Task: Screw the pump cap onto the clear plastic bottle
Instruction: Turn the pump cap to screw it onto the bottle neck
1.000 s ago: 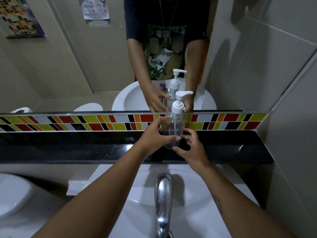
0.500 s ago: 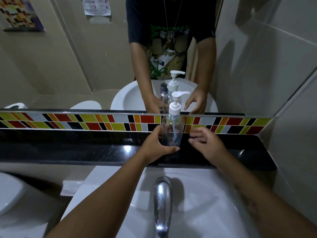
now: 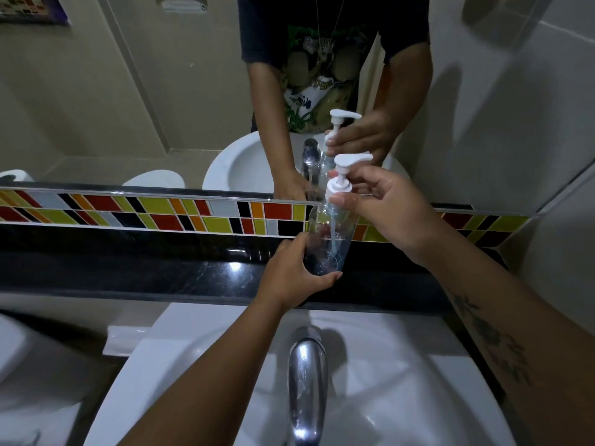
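Observation:
A clear plastic bottle (image 3: 328, 239) stands upright on the black ledge (image 3: 161, 268) behind the sink. A white pump cap (image 3: 343, 178) sits on its neck, with the tube hanging down inside. My left hand (image 3: 289, 275) wraps the bottle's lower part from the left. My right hand (image 3: 383, 207) comes in from the right, thumb and fingers pinched on the cap's collar. The bottle's base is hidden behind my left fingers.
A chrome tap (image 3: 306, 381) rises from the white sink (image 3: 402, 397) right below the hands. A strip of coloured tiles (image 3: 161, 214) and a mirror (image 3: 128, 91) back the ledge. A white toilet (image 3: 13, 342) is at the far left.
My right hand rose from beside the bottle's base up to the pump cap and took hold of its collar. My left hand kept its hold on the bottle.

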### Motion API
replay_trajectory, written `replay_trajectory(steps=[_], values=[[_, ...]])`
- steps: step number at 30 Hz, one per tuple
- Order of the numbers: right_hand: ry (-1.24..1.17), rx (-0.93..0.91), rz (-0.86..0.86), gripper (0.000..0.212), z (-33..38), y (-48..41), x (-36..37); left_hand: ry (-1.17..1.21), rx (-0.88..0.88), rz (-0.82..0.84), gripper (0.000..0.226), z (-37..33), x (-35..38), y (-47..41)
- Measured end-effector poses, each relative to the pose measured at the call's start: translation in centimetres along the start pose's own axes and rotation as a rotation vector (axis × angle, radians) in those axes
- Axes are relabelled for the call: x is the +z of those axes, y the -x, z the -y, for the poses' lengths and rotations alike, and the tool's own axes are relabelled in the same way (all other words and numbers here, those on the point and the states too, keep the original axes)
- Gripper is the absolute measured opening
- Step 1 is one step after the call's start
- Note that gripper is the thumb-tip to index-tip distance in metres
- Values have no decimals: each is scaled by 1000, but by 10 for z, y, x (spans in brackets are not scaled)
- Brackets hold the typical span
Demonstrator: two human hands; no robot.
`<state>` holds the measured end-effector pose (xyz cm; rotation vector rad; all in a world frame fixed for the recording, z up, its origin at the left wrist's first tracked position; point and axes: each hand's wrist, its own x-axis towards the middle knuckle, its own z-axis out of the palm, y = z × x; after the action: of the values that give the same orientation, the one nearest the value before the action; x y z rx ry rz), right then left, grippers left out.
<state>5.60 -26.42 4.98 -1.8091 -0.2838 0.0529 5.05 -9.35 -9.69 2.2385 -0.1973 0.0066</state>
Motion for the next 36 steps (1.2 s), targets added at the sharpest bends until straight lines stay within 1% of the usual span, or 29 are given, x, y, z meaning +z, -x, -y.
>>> replay_trajectory(steps=[7, 13, 19, 22, 25, 27, 31, 32, 34, 36], values=[[-3, 12, 93, 32, 6, -3, -6, -5, 5, -6, 65, 0, 1, 0], [-17, 1, 62, 31, 6, -1, -1, 3, 0, -6, 65, -2, 0, 2], [39, 9, 93, 27, 12, -2, -6, -3, 2, -3, 64, -2, 0, 1], [45, 13, 107, 34, 9, 1, -5, 6, 7, -5, 63, -1, 1, 1], [48, 9, 81, 39, 8, 4, -4, 0, 11, -13, 64, 0, 1, 1], [64, 7, 38, 44, 6, 5, 0, -9, 12, -15, 66, 0, 1, 1], [123, -7, -104, 60, 0, 4, 13, -10, 17, -22, 71, -1, 2, 1], [139, -21, -121, 60, -1, 5, 15, -11, 19, -21, 72, -1, 1, 1], [132, -31, -132, 59, -2, 6, 15, -9, 18, -18, 73, -1, 2, 1], [92, -15, -104, 67, -3, 8, 12, -5, 16, -20, 72, -1, 1, 1]])
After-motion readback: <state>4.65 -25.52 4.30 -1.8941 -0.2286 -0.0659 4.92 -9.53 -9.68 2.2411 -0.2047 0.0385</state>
